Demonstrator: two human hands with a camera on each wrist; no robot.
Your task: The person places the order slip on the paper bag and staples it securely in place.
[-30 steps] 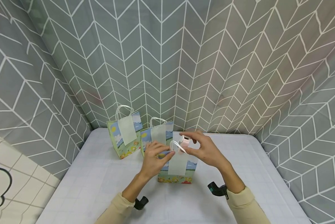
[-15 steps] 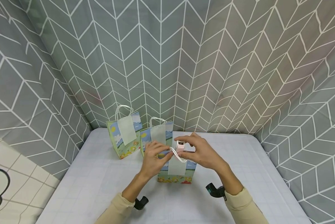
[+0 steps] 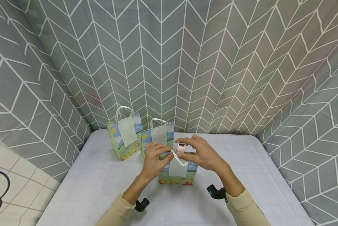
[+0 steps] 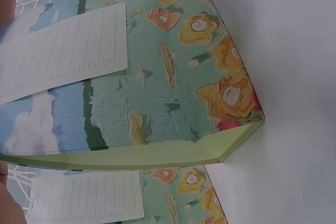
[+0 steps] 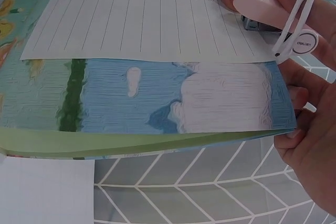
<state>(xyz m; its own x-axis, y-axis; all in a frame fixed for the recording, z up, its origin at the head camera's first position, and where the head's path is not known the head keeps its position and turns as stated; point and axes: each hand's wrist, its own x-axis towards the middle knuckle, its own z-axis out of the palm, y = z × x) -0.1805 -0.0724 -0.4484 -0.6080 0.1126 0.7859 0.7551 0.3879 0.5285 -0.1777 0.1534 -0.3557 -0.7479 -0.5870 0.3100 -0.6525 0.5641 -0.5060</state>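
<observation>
My right hand (image 3: 205, 154) grips a small pink stapler (image 3: 181, 148) between thumb and fingers, at the top edge of the nearest paper gift bag (image 3: 164, 179). In the right wrist view the stapler (image 5: 262, 4) sits at the upper end of a lined checklist sheet (image 5: 131, 22) lying against the bag's front. My left hand (image 3: 154, 160) pinches the bag's top edge beside its white cord handles (image 3: 181, 160), which flop forward over the sheet. The bag stands upright, printed with sky, grass and flowers (image 4: 228, 95). The stapler's jaws are partly hidden by fingers and cords.
Two matching gift bags stand behind to the left, one at the far left (image 3: 131, 147) and one in the middle (image 3: 147, 138), each with a pale sheet on its front. The white-covered table (image 3: 101, 182) meets a grey patterned curtain (image 3: 169, 78) at the back.
My right hand has moved the stapler left and down to the bag's top edge, and the cord handles have tipped forward. My left hand has stayed in place.
</observation>
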